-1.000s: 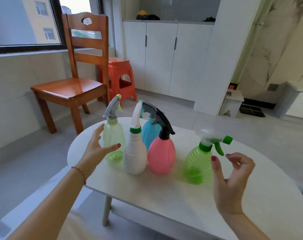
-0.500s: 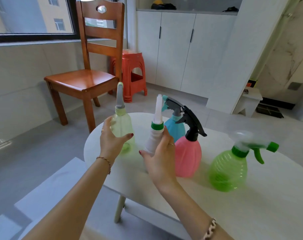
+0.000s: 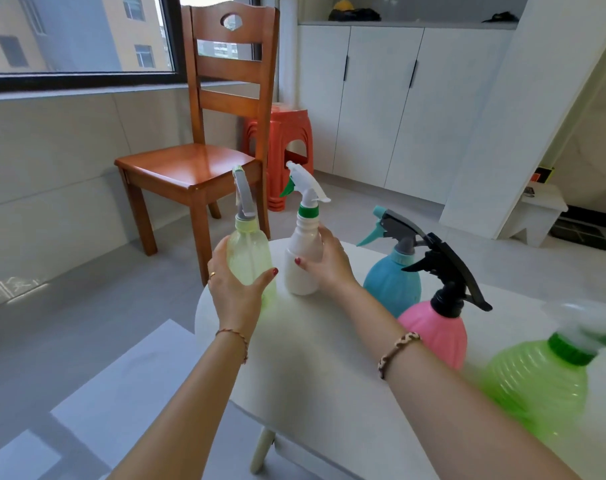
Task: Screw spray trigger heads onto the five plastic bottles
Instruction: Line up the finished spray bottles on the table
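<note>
Several spray bottles with trigger heads stand on a round white table. My left hand is wrapped around the pale green bottle, which carries a grey trigger head, at the table's far left edge. My right hand grips the white bottle with a white and green trigger head, right beside it. To the right stand a blue bottle with a grey and teal head, a pink bottle with a black head, and a blurred bright green bottle at the frame's right edge.
A wooden chair stands just beyond the table's far left edge, with an orange plastic stool behind it. White cabinets line the back wall. A small white step stool sits on the floor at the right.
The view has swung left and closer. My hands have shifted the pale green and white bottles away from the blue and pink ones; the white bottle's head has turned sideways.
</note>
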